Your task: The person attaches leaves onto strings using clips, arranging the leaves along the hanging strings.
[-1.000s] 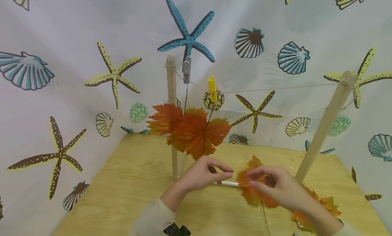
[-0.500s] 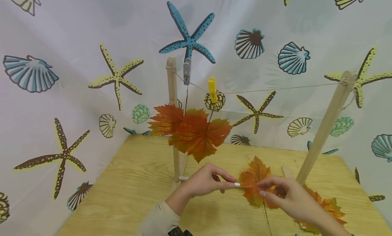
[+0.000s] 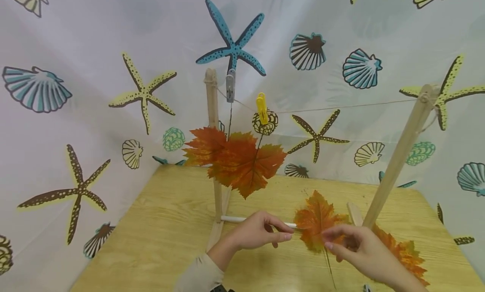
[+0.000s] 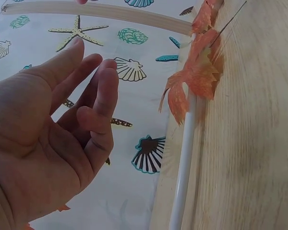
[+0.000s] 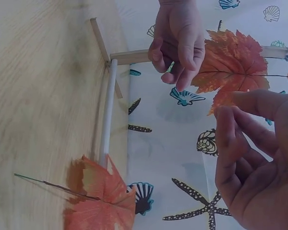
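Observation:
Both hands hover above the table, with no object visible in either. My left hand [image 3: 261,231] is in front of the white rod [image 3: 233,219], its fingers loosely bent. In the left wrist view the thumb stands apart from the fingers. My right hand [image 3: 358,245] overlaps the edge of an orange maple leaf [image 3: 316,218] that lies by the rod, its dark stem pointing toward me. Thumb and index finger are bent close together in the right wrist view. Another leaf [image 3: 405,254] lies partly hidden behind the right forearm.
A string [image 3: 341,108] runs between a left wooden post [image 3: 212,96] and a right post [image 3: 401,153]. A grey clothespin [image 3: 230,87] and a yellow clothespin [image 3: 262,108] hold hanging maple leaves [image 3: 251,165]. Another grey clip [image 3: 366,288] shows at the table's front edge.
The right hand has shifted slightly right and down, and the left hand has lowered a little, uncovering more of the rod. The hanging leaves stay as they were.

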The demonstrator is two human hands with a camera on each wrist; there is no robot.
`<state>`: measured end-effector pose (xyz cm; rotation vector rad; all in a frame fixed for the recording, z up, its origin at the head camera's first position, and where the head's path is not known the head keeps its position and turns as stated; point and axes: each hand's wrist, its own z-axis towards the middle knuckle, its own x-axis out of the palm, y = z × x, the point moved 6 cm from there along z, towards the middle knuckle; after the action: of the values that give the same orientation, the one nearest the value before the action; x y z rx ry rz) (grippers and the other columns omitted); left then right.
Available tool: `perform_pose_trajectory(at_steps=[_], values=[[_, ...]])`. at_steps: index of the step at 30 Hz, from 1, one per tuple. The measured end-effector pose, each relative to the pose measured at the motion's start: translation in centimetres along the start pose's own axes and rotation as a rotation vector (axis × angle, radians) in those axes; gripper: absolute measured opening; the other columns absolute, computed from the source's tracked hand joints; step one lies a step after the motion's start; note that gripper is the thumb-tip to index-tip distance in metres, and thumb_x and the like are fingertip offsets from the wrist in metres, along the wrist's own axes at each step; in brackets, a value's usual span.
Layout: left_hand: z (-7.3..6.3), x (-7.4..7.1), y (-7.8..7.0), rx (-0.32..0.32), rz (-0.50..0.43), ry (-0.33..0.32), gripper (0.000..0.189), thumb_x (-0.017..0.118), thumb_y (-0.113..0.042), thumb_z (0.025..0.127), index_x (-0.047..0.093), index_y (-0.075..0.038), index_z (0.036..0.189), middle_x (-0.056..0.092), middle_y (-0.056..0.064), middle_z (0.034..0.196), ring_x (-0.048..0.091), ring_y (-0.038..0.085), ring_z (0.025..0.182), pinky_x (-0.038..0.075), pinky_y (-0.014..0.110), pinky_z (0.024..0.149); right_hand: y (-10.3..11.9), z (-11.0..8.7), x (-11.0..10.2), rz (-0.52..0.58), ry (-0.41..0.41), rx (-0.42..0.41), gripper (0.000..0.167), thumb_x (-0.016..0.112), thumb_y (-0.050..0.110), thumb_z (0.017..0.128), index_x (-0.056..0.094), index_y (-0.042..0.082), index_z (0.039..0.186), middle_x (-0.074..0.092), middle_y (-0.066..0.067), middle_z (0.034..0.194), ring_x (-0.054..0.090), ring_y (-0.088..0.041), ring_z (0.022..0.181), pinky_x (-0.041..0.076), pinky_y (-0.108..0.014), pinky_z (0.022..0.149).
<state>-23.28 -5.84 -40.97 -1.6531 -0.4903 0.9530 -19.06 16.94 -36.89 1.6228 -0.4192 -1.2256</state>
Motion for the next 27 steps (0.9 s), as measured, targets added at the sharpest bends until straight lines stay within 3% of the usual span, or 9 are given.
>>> perform_pose_trajectory(at_steps=[5,7,12,13,22,27], values=[[0.3,0.5,0.6,0.011,0.018,0.03,0.022,0.069,-0.024,0.096,0.077,-0.016,0.114,0.074,0.006,0.117,0.069,0.013,0.066,0.056,0.026,0.067,-1.0,-0.6,0.5,0.01,0.003,0.031,0.027,0.065,0.024,0.098,0.069,0.008,0.12,0.072,-0.011,0.112,0.061,-0.009,0.062,0.053,-0.03,0.055],[0.3,0.7,0.8,0.011,0.006,0.052,0.023,0.068,-0.023,0.096,0.076,-0.014,0.117,0.074,0.006,0.117,0.07,0.018,0.068,0.056,0.025,0.069,-1.4,-0.8,0.8,0.034,0.012,0.024,0.028,0.065,0.022,0.098,0.068,0.007,0.121,0.073,-0.008,0.11,0.058,-0.009,0.059,0.051,-0.029,0.054],[0.2,1.3,1.2,0.028,-0.034,0.09,0.025,0.067,-0.02,0.097,0.074,-0.012,0.119,0.071,0.008,0.125,0.07,0.016,0.068,0.057,0.025,0.073,-2.4,-1.0,1.5,0.07,0.026,0.041,0.028,0.064,0.019,0.099,0.067,0.004,0.122,0.073,-0.006,0.106,0.058,-0.009,0.06,0.051,-0.028,0.056],[0.3,1.3,1.3,0.032,-0.035,0.091,0.024,0.067,-0.02,0.097,0.074,-0.011,0.119,0.071,0.008,0.126,0.068,0.011,0.066,0.057,0.025,0.072,-2.7,-1.1,1.6,0.071,0.024,0.05,0.028,0.064,0.019,0.099,0.067,0.003,0.121,0.073,-0.008,0.106,0.058,-0.008,0.06,0.051,-0.028,0.056],[0.7,2.6,1.7,0.061,-0.027,0.123,0.026,0.068,-0.016,0.096,0.073,-0.008,0.12,0.076,0.012,0.103,0.069,0.013,0.067,0.06,0.041,0.073,-4.5,-0.8,2.8,0.097,0.028,0.153,0.032,0.065,0.024,0.098,0.068,0.001,0.119,0.071,-0.015,0.107,0.061,-0.01,0.06,0.052,-0.027,0.06],[1.2,3.4,1.7,0.084,-0.025,0.134,0.026,0.067,-0.015,0.096,0.072,-0.006,0.12,0.076,0.013,0.102,0.07,0.039,0.076,0.06,0.046,0.073,-4.8,-1.4,2.5,0.076,0.013,0.165,0.034,0.066,0.025,0.097,0.067,0.001,0.12,0.071,-0.016,0.108,0.061,-0.012,0.059,0.052,-0.026,0.059]])
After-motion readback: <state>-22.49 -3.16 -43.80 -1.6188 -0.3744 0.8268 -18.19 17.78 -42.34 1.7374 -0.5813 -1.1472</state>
